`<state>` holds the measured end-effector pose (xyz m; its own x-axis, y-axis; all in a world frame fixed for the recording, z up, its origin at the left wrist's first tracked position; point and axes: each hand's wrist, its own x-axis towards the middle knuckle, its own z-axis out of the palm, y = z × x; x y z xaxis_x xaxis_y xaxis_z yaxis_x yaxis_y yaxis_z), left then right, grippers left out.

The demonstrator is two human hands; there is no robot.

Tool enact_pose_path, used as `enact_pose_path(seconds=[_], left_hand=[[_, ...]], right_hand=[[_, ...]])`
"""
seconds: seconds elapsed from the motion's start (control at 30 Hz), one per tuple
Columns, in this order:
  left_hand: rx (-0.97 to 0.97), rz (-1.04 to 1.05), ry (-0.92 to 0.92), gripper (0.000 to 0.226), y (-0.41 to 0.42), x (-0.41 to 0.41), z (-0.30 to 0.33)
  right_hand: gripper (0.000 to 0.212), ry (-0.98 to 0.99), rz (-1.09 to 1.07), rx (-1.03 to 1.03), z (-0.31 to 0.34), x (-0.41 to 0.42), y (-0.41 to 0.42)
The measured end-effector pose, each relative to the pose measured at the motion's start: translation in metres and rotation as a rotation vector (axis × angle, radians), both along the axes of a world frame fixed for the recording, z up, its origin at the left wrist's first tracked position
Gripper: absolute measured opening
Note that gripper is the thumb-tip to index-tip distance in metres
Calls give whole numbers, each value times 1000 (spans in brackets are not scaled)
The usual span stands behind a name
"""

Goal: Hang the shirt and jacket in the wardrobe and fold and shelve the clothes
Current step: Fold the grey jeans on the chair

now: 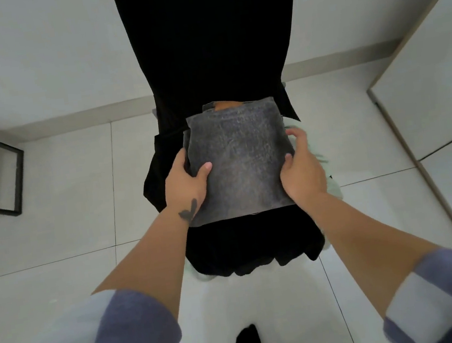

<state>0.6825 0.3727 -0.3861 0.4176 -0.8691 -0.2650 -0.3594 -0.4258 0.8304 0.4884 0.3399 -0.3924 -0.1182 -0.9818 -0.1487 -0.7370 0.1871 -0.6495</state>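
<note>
Left hand (187, 181) and right hand (302, 167) grip folded grey jeans (239, 160) by the sides. Black garment (214, 56) beneath. White tiled floor (62, 194).

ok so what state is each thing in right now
jeans: folded, held at both sides
black garment: unfolded, lying under the jeans
left hand: grips the jeans' left edge
right hand: grips the jeans' right edge
wardrobe door: closed
</note>
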Motion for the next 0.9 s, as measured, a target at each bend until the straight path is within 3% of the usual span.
enact_pose_path(seconds=[0.1, 0.17, 0.23, 0.4, 0.57, 0.73, 0.8, 0.9], left_hand=[[52, -69, -518, 82, -15, -9, 1], [73, -288, -777, 75, -26, -17, -6], [139, -452, -884, 67, -34, -18, -20], [235, -457, -859, 70, -46, -11, -59], [368, -430, -656, 73, -60, -9, -83], [418, -421, -718, 74, -58, -14, -78], [364, -381, -784, 75, -49, -17, -73], [305, -311, -762, 75, -32, -20, -60]], right_hand=[[65, 493, 97, -79, -6, 9, -3], [62, 610, 226, -84, -11, 16, -14], [62, 667, 347, -105, -22, 22, -28], [67, 633, 388, 22, -63, 18, -48], [67, 530, 381, 90, -85, 16, -60], [61, 492, 408, 148, -76, 15, -63], [57, 502, 345, 82, -72, 14, -51], [58, 477, 73, -26, -64, 17, -22]])
